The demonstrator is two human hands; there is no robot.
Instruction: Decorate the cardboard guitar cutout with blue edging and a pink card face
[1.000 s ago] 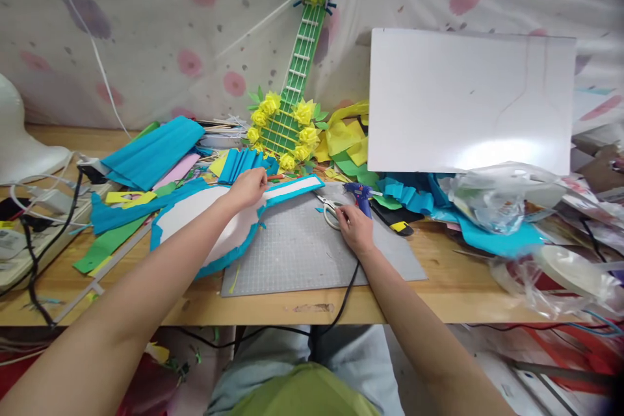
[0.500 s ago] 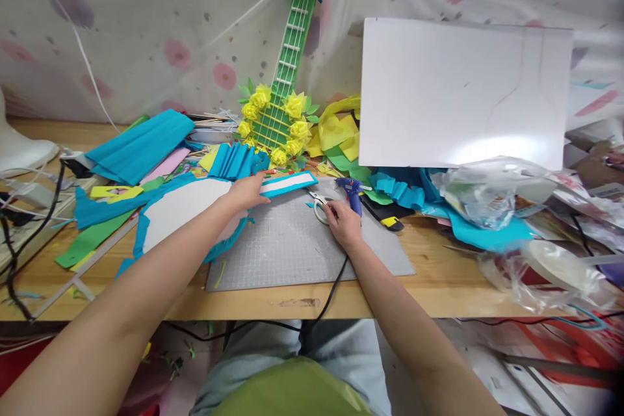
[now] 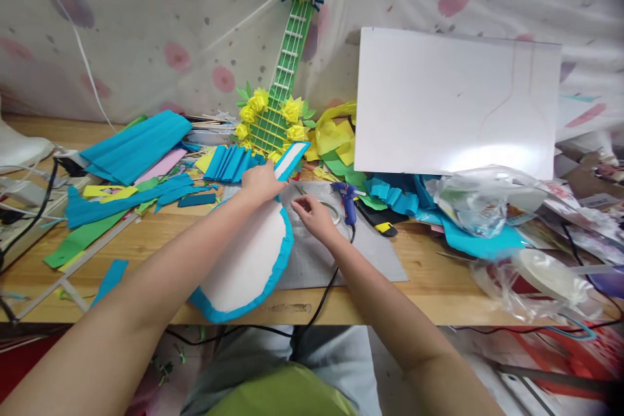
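A guitar-shaped white board (image 3: 248, 260) with a blue paper border lies tilted over the desk and the grey mat. My left hand (image 3: 262, 181) grips its narrow neck, fingers wrapped round it. Just right of the neck is my right hand (image 3: 312, 213), its thumb and fingers apart and holding nothing. Scissors (image 3: 332, 211) rest on the mat behind that hand, with a handle loop showing. Next to them lies a blue glue gun (image 3: 348, 201) with its black cord.
Behind stands a green guitar (image 3: 287, 71) with yellow paper flowers. A large white board (image 3: 453, 104) leans at the right. Blue crepe paper (image 3: 136, 146) and scraps lie left; plastic-wrapped rolls (image 3: 541, 276) sit right. The grey mat (image 3: 361, 260) lies in the middle.
The blue-edged board has swung so its neck points up and its body lies nearer the front edge. My right hand has let go of the scissors and moved left.
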